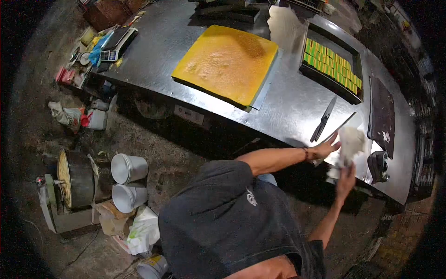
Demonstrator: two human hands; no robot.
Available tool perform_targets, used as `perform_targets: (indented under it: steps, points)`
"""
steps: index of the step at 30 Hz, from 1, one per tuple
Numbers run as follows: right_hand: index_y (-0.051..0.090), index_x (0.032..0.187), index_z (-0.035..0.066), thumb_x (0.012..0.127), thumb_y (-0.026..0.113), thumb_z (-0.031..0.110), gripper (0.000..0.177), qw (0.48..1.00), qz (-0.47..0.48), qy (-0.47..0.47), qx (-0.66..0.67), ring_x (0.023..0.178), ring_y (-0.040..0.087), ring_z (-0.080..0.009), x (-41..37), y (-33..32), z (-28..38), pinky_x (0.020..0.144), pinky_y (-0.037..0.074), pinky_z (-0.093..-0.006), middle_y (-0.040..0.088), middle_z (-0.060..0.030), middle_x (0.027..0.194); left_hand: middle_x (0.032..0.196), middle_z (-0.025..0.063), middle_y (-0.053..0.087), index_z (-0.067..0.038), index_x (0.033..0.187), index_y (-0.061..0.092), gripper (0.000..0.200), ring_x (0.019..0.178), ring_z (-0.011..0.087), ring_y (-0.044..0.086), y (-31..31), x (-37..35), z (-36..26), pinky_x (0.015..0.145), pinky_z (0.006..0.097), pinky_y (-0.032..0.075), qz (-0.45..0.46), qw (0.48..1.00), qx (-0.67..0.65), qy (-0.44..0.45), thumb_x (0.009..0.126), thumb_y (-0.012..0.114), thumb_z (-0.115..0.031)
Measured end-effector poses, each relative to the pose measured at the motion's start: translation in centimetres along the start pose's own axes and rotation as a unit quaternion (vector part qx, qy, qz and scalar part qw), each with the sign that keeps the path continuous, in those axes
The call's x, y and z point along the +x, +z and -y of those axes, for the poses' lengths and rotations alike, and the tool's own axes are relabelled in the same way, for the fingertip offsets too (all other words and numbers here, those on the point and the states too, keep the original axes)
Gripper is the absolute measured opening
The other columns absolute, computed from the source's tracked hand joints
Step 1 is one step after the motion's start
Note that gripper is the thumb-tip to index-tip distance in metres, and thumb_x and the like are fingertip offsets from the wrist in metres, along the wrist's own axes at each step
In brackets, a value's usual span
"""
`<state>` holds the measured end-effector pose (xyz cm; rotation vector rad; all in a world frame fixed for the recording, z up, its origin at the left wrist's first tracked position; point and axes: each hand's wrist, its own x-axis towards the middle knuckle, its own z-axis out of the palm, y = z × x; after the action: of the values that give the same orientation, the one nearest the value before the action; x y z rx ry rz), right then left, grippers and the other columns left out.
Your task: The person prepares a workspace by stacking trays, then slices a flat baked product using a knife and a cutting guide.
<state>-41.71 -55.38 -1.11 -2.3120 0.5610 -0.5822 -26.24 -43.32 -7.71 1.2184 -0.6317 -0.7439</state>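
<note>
My left hand [326,148] is closed at a long, thin, straight strip [346,121] that looks like a blade or ruler; its grip is partly hidden. My right hand [346,180] grips a crumpled whitish cloth [351,141], which bunches up between my hands and hides part of the strip. Both hands are over the metal table's near edge. Left of the strip lies a black-handled knife [324,120], its tip pointing away. To the right of the cloth sits a dark, tape-dispenser-like object [378,166].
A large yellow slab of cake [226,65] rests on the metal table [155,51]. Beyond the knife is a dark tray [303,69] of green-and-yellow striped pieces [332,65]. A dark board [382,114] lies right. A scale [111,53] stands left; white buckets [128,168] are on the floor.
</note>
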Motion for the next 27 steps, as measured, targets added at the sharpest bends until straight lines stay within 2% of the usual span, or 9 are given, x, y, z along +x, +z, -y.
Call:
perform_targets:
  steps: [2, 3, 5, 8, 11, 18, 21, 24, 27]
  points:
    - [0.051, 0.137, -0.001, 0.102, 0.05, 0.025, 0.043, 0.98, 0.197, 0.032, -0.004, 0.105, 0.06, -0.0183, -1.2, 0.9, 4.1, 0.087, 0.049, -0.0327, 0.064, -0.022, 0.12, 0.136, 0.0177, 0.035, -0.006, 0.143, 0.024, 0.078, 0.123, 0.0312, 0.043, 0.3, -0.5, -4.6, 0.101, 0.0381, 0.043, 0.133, 0.898, -0.418, -0.023, 0.094, 0.04, -0.064]
    - [0.048, 0.141, 0.001, 0.104, 0.047, 0.03, 0.047, 0.978, 0.204, 0.018, -0.033, 0.103, 0.062, -0.0192, -0.8, 0.8, 4.7, 0.091, 0.048, -0.0328, 0.065, -0.0213, 0.12, 0.115, 0.0143, 0.05, -0.006, 0.131, 0.043, 0.063, 0.107, 0.0277, 0.052, 0.2, -0.8, -6.7, 0.091, 0.0346, 0.049, 0.23, 0.608, -0.757, -0.063, 0.097, 0.04, -0.059]
    - [0.041, 0.146, 0.005, 0.105, 0.034, 0.041, 0.055, 0.961, 0.16, 0.127, 0.189, 0.116, 0.06, -0.0306, 1.2, -2.1, 9.2, 0.105, 0.041, -0.0406, 0.064, -0.0206, 0.124, 0.095, 0.0077, 0.062, -0.009, 0.118, 0.059, 0.056, 0.086, 0.0207, 0.06, 0.5, -0.5, -4.6, 0.076, 0.0312, 0.054, 0.147, 0.538, -0.809, -0.187, 0.098, 0.039, -0.057]
    - [0.036, 0.145, 0.004, 0.104, 0.028, 0.04, 0.056, 0.861, -0.002, 0.246, 0.446, 0.123, 0.055, -0.0381, 6.1, -5.5, 3.1, 0.105, 0.037, -0.0625, 0.057, -0.0271, 0.128, 0.101, 0.0096, 0.062, -0.005, 0.12, 0.055, 0.048, 0.09, 0.0233, 0.063, 1.7, -3.1, -8.6, 0.08, 0.0375, 0.056, 0.094, 0.902, -0.42, -0.02, 0.098, 0.05, -0.047]
    - [0.027, 0.148, 0.005, 0.102, 0.03, 0.042, 0.059, 0.684, -0.147, 0.32, 0.638, 0.124, 0.052, -0.0428, 11.1, -6.4, -2.6, 0.103, 0.033, -0.0706, 0.047, -0.027, 0.138, 0.11, 0.0132, 0.062, -0.001, 0.124, 0.051, 0.047, 0.098, 0.0268, 0.065, 5.2, -1.1, -9.2, 0.087, 0.0427, 0.055, 0.017, 0.994, -0.079, 0.076, 0.096, 0.059, -0.038]
    - [0.027, 0.15, 0.012, 0.097, 0.037, 0.028, 0.056, 0.544, -0.103, 0.329, 0.765, 0.136, 0.039, -0.0342, 14.7, -1.7, -7.6, 0.105, 0.031, -0.0606, 0.033, -0.0119, 0.154, 0.145, 0.0272, 0.038, -0.006, 0.119, 0.066, 0.053, 0.139, 0.0393, 0.032, 20.1, -5.9, -8.9, 0.117, 0.049, 0.02, 0.057, 0.882, 0.364, 0.293, 0.082, 0.07, -0.043]
    - [0.029, 0.147, 0.01, 0.1, 0.031, 0.025, 0.049, 0.55, -0.081, 0.323, 0.766, 0.131, 0.046, -0.0294, 12.8, 0.7, -7.1, 0.11, 0.033, -0.0429, 0.036, -0.0082, 0.152, 0.128, 0.0222, 0.049, -0.01, 0.105, 0.073, 0.037, 0.123, 0.0402, 0.044, 19.7, -3.4, -7.1, 0.108, 0.0508, 0.03, -0.022, 0.904, 0.343, 0.253, 0.082, 0.069, -0.038]
    - [0.034, 0.141, 0.008, 0.101, 0.037, 0.043, 0.053, 0.584, 0.021, 0.074, 0.808, 0.142, 0.027, -0.035, 15.5, 12.0, -16.0, 0.113, 0.022, -0.0594, 0.027, -0.0166, 0.153, 0.112, 0.0172, 0.058, -0.01, 0.098, 0.072, 0.028, 0.112, 0.0372, 0.05, 16.9, -0.6, -7.3, 0.1, 0.0471, 0.038, -0.14, 0.868, 0.391, 0.273, 0.079, 0.069, -0.029]
    - [0.042, 0.132, 0.007, 0.1, 0.042, 0.038, 0.045, 0.608, 0.034, 0.257, 0.75, 0.125, 0.039, -0.0306, 12.7, 11.5, -5.3, 0.1, 0.032, -0.0511, 0.039, -0.0148, 0.135, 0.12, 0.0191, 0.058, -0.008, 0.099, 0.072, 0.029, 0.115, 0.0379, 0.05, 11.4, 0.8, -8.3, 0.1, 0.0466, 0.038, -0.223, 0.82, 0.453, 0.271, 0.079, 0.069, -0.029]
